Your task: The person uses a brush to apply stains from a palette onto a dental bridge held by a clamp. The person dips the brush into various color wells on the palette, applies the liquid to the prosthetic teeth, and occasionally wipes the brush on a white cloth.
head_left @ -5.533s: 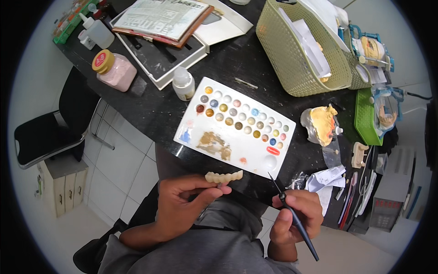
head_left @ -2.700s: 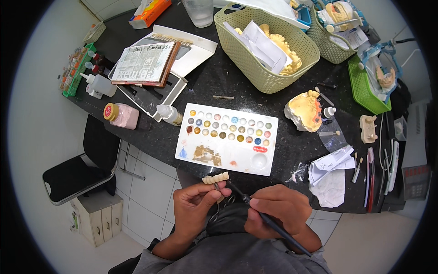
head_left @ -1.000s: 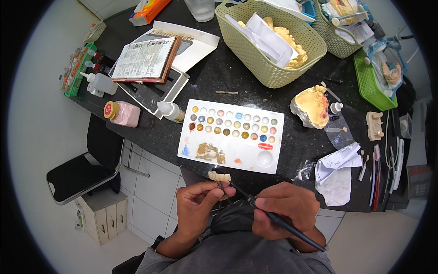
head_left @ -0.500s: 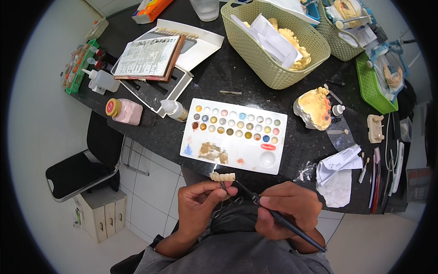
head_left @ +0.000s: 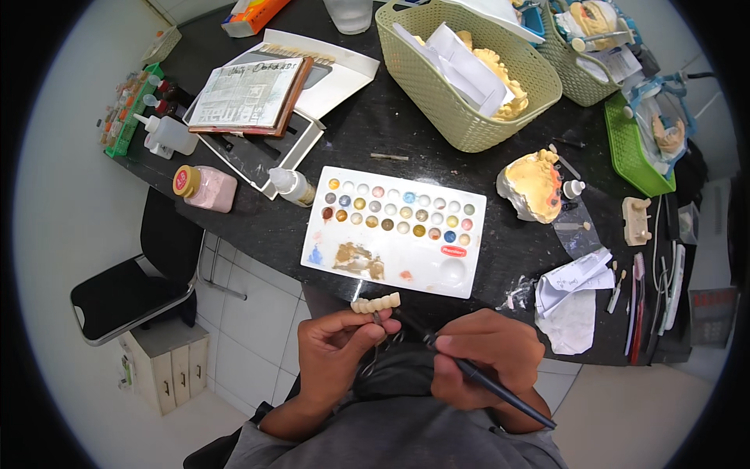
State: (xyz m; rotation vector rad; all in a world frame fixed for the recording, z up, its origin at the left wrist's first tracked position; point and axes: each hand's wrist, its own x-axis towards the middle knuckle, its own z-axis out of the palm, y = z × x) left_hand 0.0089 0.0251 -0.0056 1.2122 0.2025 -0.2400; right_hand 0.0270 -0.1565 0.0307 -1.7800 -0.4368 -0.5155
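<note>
A short row of cream tooth crowns, a dental bridge (head_left: 376, 303), sits just above the fingertips of my left hand (head_left: 336, 352). Those fingers are pinched on a thin metal holder (head_left: 376, 318) beneath the bridge; looped metal handles seem to hang below, partly hidden. My right hand (head_left: 492, 356) grips a long black brush (head_left: 496, 384) like a pen. Its thin tip points toward the right end of the bridge; against the dark background, I cannot tell if they touch. Just beyond both hands lies a white palette (head_left: 430, 270) with several wells of coloured pastes and brown smears.
Right of the palette stands a yellow dental model (head_left: 531, 186), with crumpled paper (head_left: 574, 281) nearer me. A beige basket (head_left: 469, 129) holding more models is behind. At left are a small dropper bottle (head_left: 291, 186), a pink jar (head_left: 205, 188) and a framed paper pad (head_left: 246, 98).
The bridge has tilted, its right end now higher, and the brush tip sits slightly lower beside it. The whole view has shifted a little. Both grips stay the same.
</note>
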